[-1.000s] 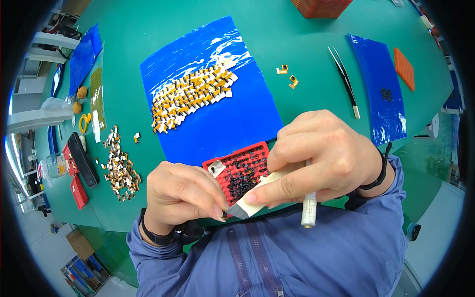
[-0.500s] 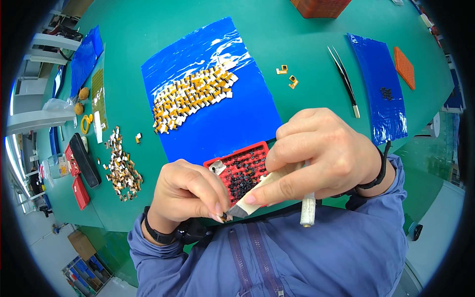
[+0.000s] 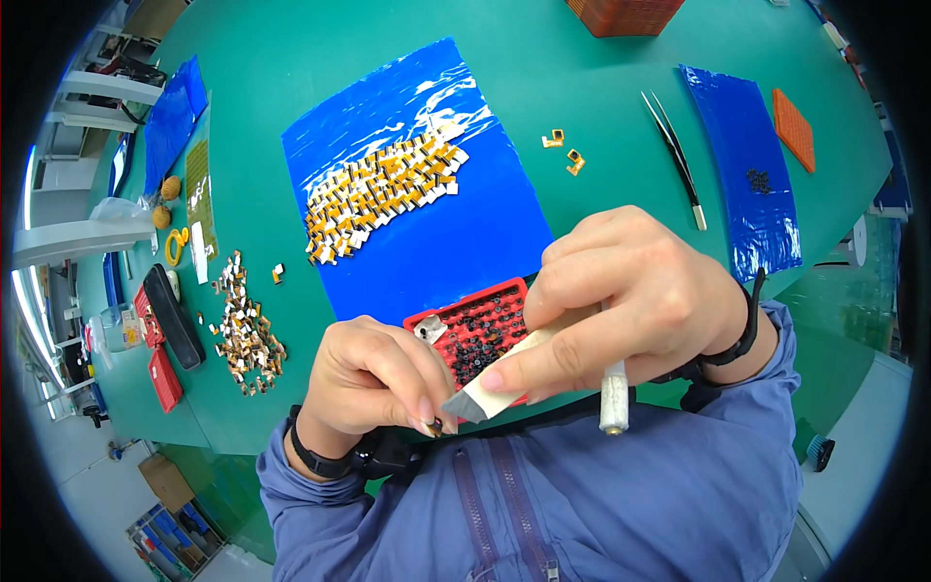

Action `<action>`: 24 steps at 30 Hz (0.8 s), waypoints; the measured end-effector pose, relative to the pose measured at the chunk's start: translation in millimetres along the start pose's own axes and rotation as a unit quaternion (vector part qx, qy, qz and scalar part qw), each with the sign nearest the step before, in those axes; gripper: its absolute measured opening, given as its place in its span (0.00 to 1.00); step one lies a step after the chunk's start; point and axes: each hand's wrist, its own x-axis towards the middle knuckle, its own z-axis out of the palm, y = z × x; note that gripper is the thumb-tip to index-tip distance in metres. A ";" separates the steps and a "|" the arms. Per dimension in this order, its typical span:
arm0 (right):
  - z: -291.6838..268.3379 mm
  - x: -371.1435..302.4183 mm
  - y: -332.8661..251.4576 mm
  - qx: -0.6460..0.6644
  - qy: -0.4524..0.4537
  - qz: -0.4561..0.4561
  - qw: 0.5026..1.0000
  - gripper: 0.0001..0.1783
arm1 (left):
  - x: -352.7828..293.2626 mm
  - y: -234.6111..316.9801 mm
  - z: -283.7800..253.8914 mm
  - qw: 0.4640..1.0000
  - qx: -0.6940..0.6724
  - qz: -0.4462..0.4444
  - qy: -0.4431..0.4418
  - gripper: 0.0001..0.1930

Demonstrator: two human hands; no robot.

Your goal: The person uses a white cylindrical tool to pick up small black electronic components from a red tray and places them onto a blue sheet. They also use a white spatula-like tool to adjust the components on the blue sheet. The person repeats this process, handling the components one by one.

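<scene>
**Small part pinched close to the chest**

The left hand [image 3: 373,378] pinches a tiny dark part [image 3: 435,425]. The right hand [image 3: 630,301] grips a pale flat tool [image 3: 490,388], tip touching it. Behind lie a red tray [image 3: 475,325], then a blue sheet [image 3: 427,213] on the green tabletop [image 3: 601,87].

The scene is evenly and brightly lit from overhead; white glare is thrown across the blue plastic sheet [image 3: 417,204]; only soft, faint shadows are cast on the green table [image 3: 291,87]; straight edges are bent by the fisheye lens, and the corners are lost to black vignetting; the 2 hands are rendered sharply, without motion blur.
</scene>
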 end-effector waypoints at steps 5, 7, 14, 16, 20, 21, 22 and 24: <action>-1.2 -0.6 0.4 0.002 -0.014 0.011 1.000 0.14 | -2.0 2.8 1.5 1.000 0.015 0.002 0.012 0.04; -2.3 -1.0 0.4 0.005 -0.019 0.019 1.000 0.13 | -2.6 4.8 -0.3 0.999 0.029 0.034 0.011 0.04; -4.1 -1.9 -1.6 0.015 -0.051 0.043 0.998 0.13 | -1.2 7.7 2.3 0.987 0.126 0.097 0.007 0.04; -4.6 -2.3 -1.4 0.014 -0.046 0.038 0.998 0.13 | -1.7 7.9 3.8 0.983 0.168 0.072 0.006 0.04; -5.3 0.0 -1.4 0.038 -0.023 0.024 0.999 0.12 | -3.4 7.1 4.8 0.986 0.149 0.074 0.026 0.04; -5.9 0.5 -1.8 0.051 -0.014 0.023 0.998 0.12 | -3.2 6.8 4.6 0.986 0.143 0.075 0.027 0.04; -6.5 1.1 -2.3 0.064 -0.005 0.022 0.998 0.11 | -2.7 6.4 4.4 0.987 0.137 0.076 0.027 0.04; -6.6 1.0 -2.3 0.080 0.004 0.018 0.997 0.11 | -2.5 5.4 4.7 0.991 0.112 0.072 0.026 0.04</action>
